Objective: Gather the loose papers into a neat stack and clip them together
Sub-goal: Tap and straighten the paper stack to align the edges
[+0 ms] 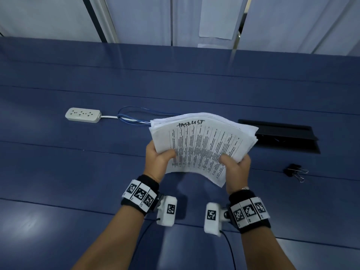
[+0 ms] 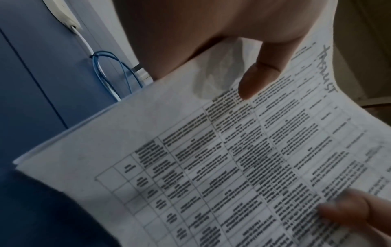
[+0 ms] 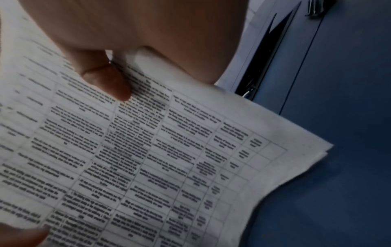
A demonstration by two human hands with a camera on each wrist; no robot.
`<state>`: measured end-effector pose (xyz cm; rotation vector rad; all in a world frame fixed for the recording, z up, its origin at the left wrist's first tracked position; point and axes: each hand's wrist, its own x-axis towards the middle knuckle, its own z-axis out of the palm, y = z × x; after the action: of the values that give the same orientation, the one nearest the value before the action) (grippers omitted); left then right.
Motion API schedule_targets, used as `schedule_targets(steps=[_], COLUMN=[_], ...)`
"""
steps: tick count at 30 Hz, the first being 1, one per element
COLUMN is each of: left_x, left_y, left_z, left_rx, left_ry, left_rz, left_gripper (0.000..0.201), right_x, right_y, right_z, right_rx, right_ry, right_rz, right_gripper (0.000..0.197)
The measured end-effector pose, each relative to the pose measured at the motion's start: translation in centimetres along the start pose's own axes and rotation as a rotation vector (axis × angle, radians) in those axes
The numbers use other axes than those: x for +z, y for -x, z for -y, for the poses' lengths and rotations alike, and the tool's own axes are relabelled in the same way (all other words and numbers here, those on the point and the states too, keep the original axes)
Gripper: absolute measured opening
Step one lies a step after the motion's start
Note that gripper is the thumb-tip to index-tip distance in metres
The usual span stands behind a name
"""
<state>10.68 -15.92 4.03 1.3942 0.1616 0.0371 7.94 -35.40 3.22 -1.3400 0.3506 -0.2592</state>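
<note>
Held above the counter (image 1: 58,172): papers (image 1: 202,141), limp, light, uneven. Left hand (image 1: 158,162) and right hand (image 1: 236,168) pinching side edges, thumbs on top. Clips (image 1: 295,171) lying toward the right edge.

The papers (image 1: 202,141) were matt white printed sheets; the table (image 1: 78,172) smooth, faintly glossy blue; the binder clips (image 1: 295,171) black with wire handles.

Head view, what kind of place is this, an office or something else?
Probably an office or meeting room. A long blue table carries a white power strip, a recessed black cable hatch and binder clips, and both hands hold a stack of printed papers.
</note>
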Motion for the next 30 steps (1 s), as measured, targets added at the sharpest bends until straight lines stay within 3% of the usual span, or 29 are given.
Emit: schedule_targets(steps=[3, 10, 18, 21, 23, 25, 26, 28, 30], left_x=[-0.4, -0.5, -0.4, -0.6, -0.8, -0.8, -0.8, -0.9, -0.8], left_y=[-0.2, -0.9, -1.8, -2.3, -2.7, -2.7, -2.8, -2.9, -3.0], left_z=[0.3, 2.2, -1.8, -4.9, -6.5, -7.8, -8.3, -9.3, -9.9], left_rx=[0.01, -0.121, 0.042, 0.15, 0.263, 0.356, 0.394, 0.454, 0.492], left_ry=[0.012, -0.036, -0.209, -0.37, -0.546, -0.739, -0.809, -0.876, -0.909], left_rz=[-0.015, -0.066, -0.016, -0.015, 0.035, 0.127, 0.175, 0.277, 0.34], left_gripper=[0.035, 0.033, 0.04, 0.038, 0.029, 0.021, 0.018, 0.018, 0.019], right_x=[-0.4, -0.6, -0.5, -0.4, -0.1, 0.4, 0.6, 0.8, 0.6], right_y=[-0.1, -0.7, -1.1, -1.3, -1.5, -2.0, -2.5, -3.7, -4.3], right_z=[-0.2, -2.0, 0.3, 3.5, 6.4, 9.7, 11.0, 12.7, 12.7], right_rx=[-0.021, 0.079, -0.027, -0.17, -0.407, -0.602, -0.619, -0.45, -0.26], right_ry=[-0.016, 0.098, 0.23, 0.39, 0.583, 0.845, 0.942, 0.971, 0.902], right_rz=[-0.051, -0.036, -0.014, -0.186, -0.23, -0.1, 0.016, 0.321, 0.523], right_gripper=[0.034, 0.028, 0.027, 0.035, 0.062, 0.086, 0.087, 0.066, 0.028])
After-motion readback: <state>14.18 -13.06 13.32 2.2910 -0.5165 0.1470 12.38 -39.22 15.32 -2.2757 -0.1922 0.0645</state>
